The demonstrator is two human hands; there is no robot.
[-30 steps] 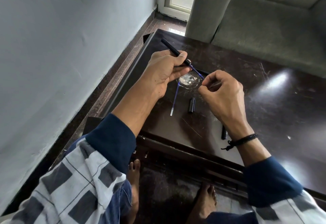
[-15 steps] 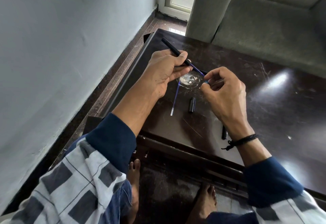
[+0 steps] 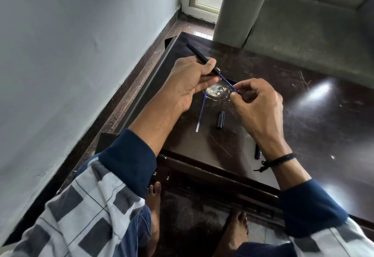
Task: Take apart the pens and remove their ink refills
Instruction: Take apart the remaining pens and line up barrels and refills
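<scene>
Left hand [image 3: 188, 82] grips a black pen barrel [image 3: 199, 57] above the table [image 3: 313, 145]; right hand [image 3: 260, 105] pinches its blue refill [image 3: 227, 80], partly drawn out. One freed refill [image 3: 201, 113] and a cap [image 3: 220, 120] lie toward the table's left edge: second pen seemingly underway.

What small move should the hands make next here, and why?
Probably the right hand should draw the thin blue ink refill clear of the slim black pen barrel: it pinches the refill's exposed end, the left hand grips the barrel.

My right hand [image 3: 261, 105] hides the thin blue ink refill [image 3: 227, 81]'s tip. My right wrist [image 3: 273, 149] covers part of a black ribbed pen piece [image 3: 257, 153].
</scene>
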